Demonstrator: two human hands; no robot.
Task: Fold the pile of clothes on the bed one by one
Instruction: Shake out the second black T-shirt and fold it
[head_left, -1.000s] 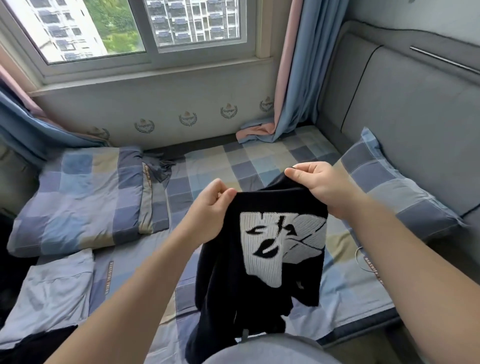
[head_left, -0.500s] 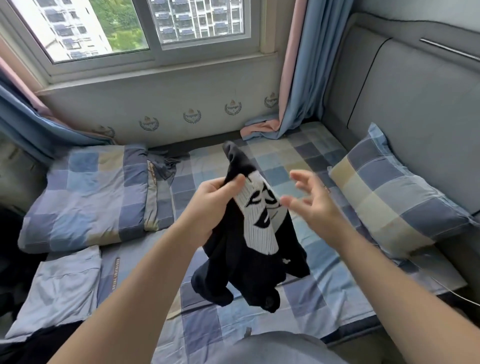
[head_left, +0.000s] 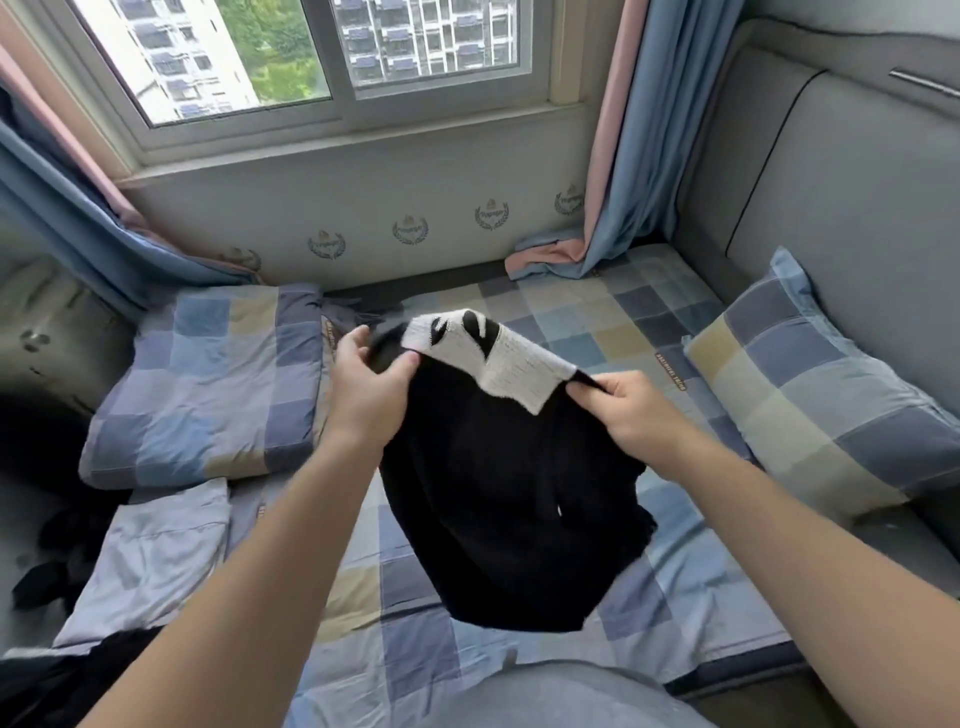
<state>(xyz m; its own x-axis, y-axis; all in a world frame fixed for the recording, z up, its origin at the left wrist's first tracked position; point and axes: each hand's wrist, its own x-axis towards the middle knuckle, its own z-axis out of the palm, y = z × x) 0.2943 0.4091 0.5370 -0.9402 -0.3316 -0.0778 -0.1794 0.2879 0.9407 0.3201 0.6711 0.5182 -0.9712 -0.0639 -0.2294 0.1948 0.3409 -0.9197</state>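
Note:
A black knitted garment (head_left: 498, 499) with a white patch bearing black marks hangs in the air above the checked bed (head_left: 613, 322). My left hand (head_left: 371, 387) grips its upper left edge, fingers curled round the fabric. My right hand (head_left: 631, 415) pinches the upper right edge beside the white patch. The cloth sags down between both hands, its lower part bunched. A pale folded garment (head_left: 150, 556) lies on the bed at the lower left, with dark clothes (head_left: 57, 571) beside it.
A folded checked quilt (head_left: 208, 384) lies on the left of the bed and a checked pillow (head_left: 810, 384) on the right against the grey padded headboard (head_left: 841, 182). The window wall and blue curtains (head_left: 623, 135) close off the far side.
My right hand, which had let go and hung free, has taken hold of the garment's right edge again. The garment has been turned, so the white patch now lies along the top.

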